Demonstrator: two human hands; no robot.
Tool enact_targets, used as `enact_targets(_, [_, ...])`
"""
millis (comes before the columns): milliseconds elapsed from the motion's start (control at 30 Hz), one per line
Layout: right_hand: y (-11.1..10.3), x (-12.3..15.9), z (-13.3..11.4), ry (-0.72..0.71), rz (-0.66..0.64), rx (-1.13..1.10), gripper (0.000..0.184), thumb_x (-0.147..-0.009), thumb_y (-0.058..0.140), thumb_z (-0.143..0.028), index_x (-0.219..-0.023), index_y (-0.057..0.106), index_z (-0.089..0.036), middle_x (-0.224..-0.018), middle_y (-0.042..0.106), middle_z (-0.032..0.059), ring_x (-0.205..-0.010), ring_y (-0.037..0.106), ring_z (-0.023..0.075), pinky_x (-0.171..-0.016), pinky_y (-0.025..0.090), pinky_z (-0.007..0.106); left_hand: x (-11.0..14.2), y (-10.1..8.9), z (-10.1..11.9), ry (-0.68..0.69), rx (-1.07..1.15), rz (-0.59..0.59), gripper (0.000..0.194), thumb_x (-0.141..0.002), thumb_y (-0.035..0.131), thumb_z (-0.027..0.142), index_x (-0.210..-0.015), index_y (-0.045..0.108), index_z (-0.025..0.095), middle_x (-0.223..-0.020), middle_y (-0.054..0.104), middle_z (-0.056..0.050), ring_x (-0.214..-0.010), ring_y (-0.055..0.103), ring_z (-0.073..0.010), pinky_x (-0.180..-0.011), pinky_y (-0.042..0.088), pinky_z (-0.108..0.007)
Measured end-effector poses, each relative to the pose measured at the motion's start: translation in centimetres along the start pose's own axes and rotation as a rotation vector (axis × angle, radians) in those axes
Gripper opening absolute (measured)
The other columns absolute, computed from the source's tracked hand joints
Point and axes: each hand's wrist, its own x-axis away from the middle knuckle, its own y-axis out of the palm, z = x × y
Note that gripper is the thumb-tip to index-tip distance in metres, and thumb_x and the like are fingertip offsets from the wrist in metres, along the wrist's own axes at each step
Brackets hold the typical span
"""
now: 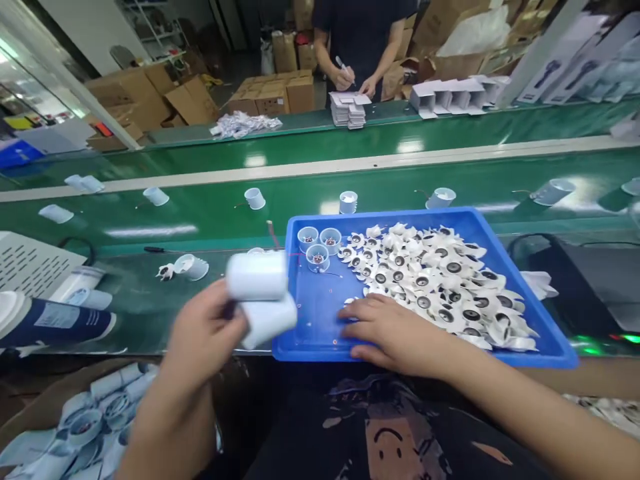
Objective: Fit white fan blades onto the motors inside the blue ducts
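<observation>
My left hand (207, 330) is closed around two white plastic cylinders, an upper cylinder (257, 275) and a lower cylinder (270, 320), both blurred. They are at the left edge of a blue tray (315, 313). Over the tray, my right hand (385, 330) has its fingers spread, beside a heap of white fan blades (445, 280) with dark round hubs. Whether its fingertips touch a blade is hidden. Three open cylinders (318, 258) with wires and small parts inside stand in the tray's upper left corner.
Several white cylinders (255, 198) are spread along the green conveyor (210, 180). A cylinder and a fan blade (166, 271) lie left of the tray, near a dark blue cup (55, 320). More cylinders fill a box (85, 427) at lower left. Across the belt, a person (363, 47) holds a pen over stacked cards.
</observation>
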Motion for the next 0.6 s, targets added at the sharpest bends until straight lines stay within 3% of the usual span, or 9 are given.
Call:
enact_targets(100, [-0.7, -0.9, 0.7, 0.1, -0.084, 0.056, 0.033, -0.097, 0.06, -0.042, -0.119, 0.07, -0.019, -0.14, 0.055, 0.0091, -0.135, 0.043, 0.0351, -0.117, 0.02, 0.066, -3.6, 2.2, 7.4, 0.263, -0.159, -0.187, 0.041, -0.082, 0.048, 0.029, -0.118, 0.067, 0.032, -0.115, 0.07, 0.003, -0.105, 0.065, -0.0234, -0.091, 0.053, -0.031])
enact_targets(167, [-1.0, -0.7, 1.0, 0.162, -0.083, 0.083, 0.036, -0.097, 0.06, -0.043, -0.115, 0.072, -0.015, -0.137, 0.057, 0.0115, -0.133, 0.045, 0.0344, -0.119, 0.013, 0.064, -4.5, 3.8, 10.0, 0.309, -0.322, -0.309, 0.038, -0.084, 0.05, 0.023, -0.117, 0.066, 0.03, -0.117, 0.069, -0.001, -0.108, 0.064, -0.0238, -0.091, 0.051, -0.031])
enact_targets(267, [-1.1, 0.4, 1.3, 0.222, -0.079, 0.105, 0.036, -0.097, 0.06, -0.043, -0.108, 0.074, -0.012, -0.126, 0.063, 0.0136, -0.127, 0.05, 0.0324, -0.122, 0.007, 0.059, -4.4, 6.1, 11.5, 0.283, -0.475, -0.391, 0.036, -0.085, 0.052, 0.018, -0.117, 0.066, 0.027, -0.113, 0.07, -0.007, -0.102, 0.067, -0.0283, -0.085, 0.052, -0.037])
enact_targets(400, [-1.0, 1.5, 1.6, 0.248, -0.073, 0.088, 0.034, -0.099, 0.057, -0.04, -0.108, 0.073, -0.012, -0.122, 0.064, 0.0131, -0.124, 0.052, 0.0309, -0.121, 0.013, 0.059, -3.6, 8.2, 12.7, 0.241, -0.55, -0.425, 0.037, -0.085, 0.051, 0.013, -0.114, 0.067, 0.028, -0.109, 0.067, -0.009, -0.093, 0.069, -0.0276, -0.075, 0.053, -0.036])
enact_targets(600, [-0.6, 1.5, 1.9, 0.226, -0.053, 0.051, 0.026, -0.097, 0.058, -0.034, -0.109, 0.071, -0.016, -0.12, 0.064, 0.0108, -0.122, 0.053, 0.0289, -0.121, 0.014, 0.059, -2.9, 8.5, 13.5, 0.163, -0.577, -0.392, 0.041, -0.088, 0.059, 0.027, -0.129, 0.06, 0.025, -0.123, 0.063, -0.015, -0.103, 0.068, -0.0351, -0.077, 0.056, -0.043])
